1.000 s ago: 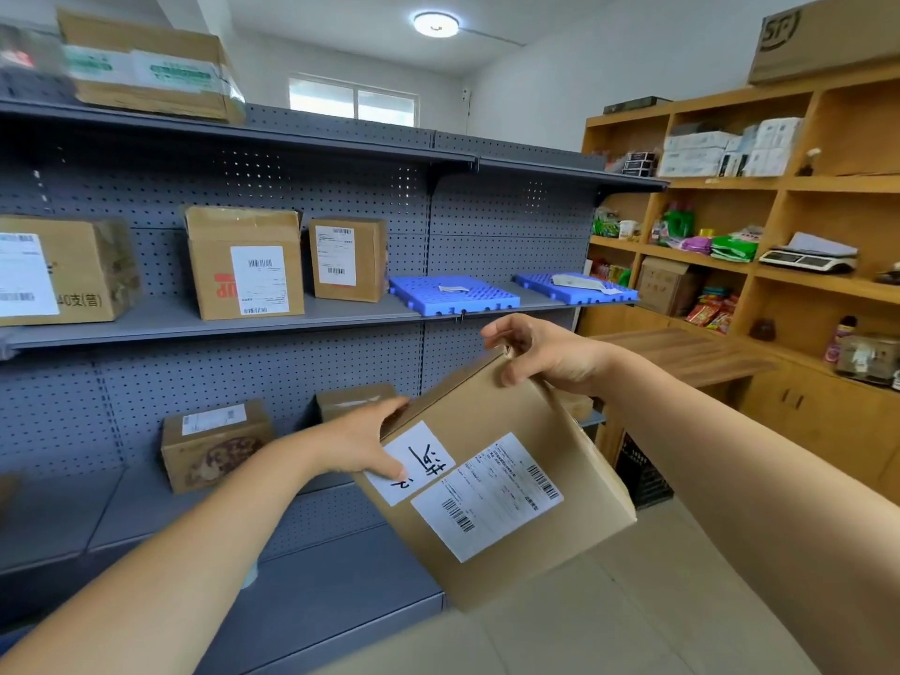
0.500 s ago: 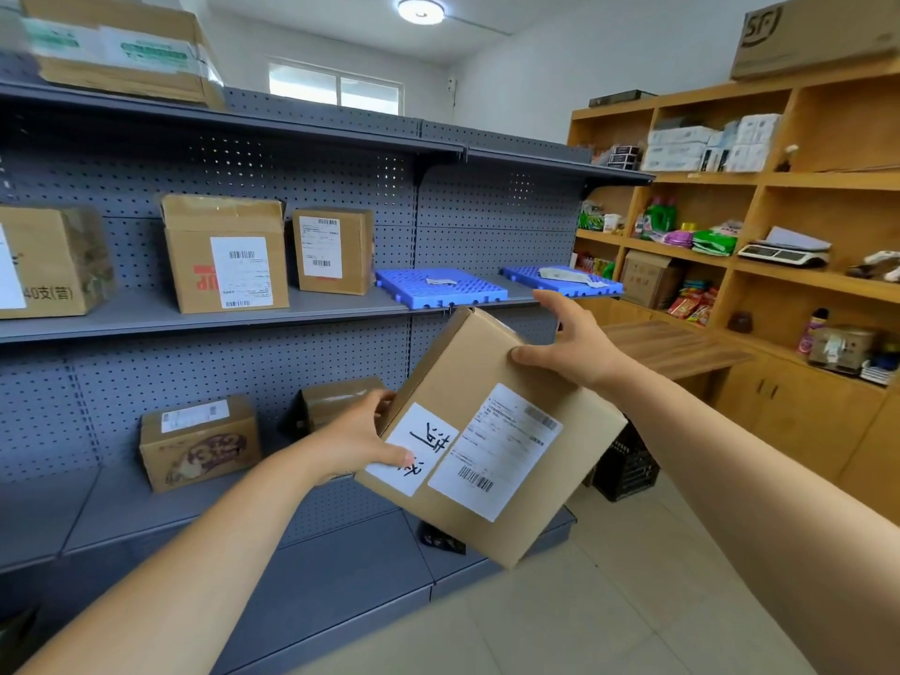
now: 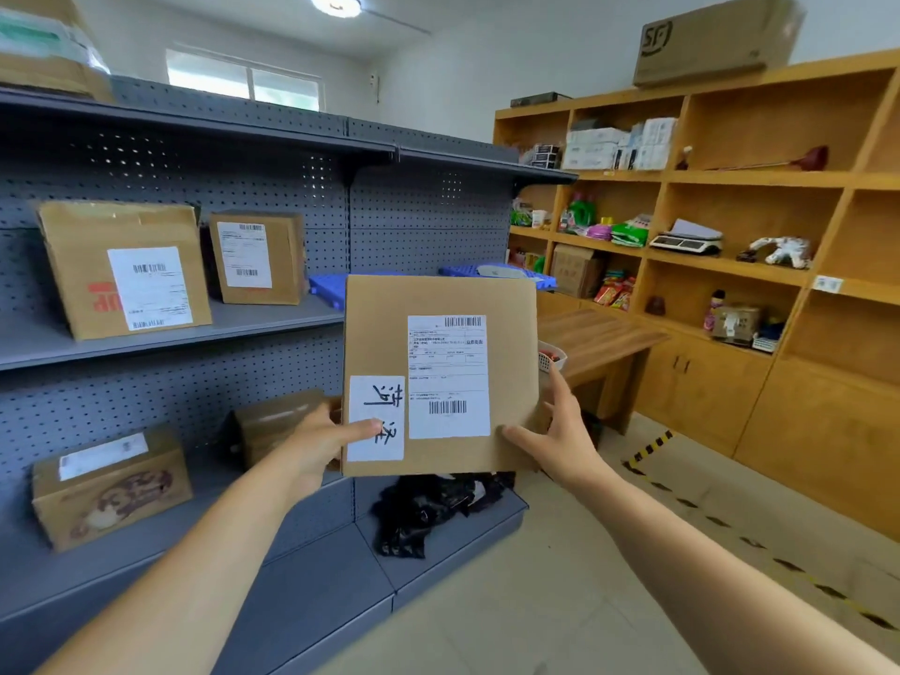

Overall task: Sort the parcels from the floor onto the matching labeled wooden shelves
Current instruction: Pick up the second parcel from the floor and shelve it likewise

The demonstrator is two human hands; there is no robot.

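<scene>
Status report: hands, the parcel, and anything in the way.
Left hand and right hand both gripping the parcel, upright at chest height, labels facing camera. Not shelved yet. Wooden shelves off to the right; no obstruction visible.

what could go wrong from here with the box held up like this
The parcel is pinched only at its lower corners by the left hand and right hand, so it might tip or slip. Held up, it also hides the walkway ahead, with the wooden counter close behind it.
</scene>
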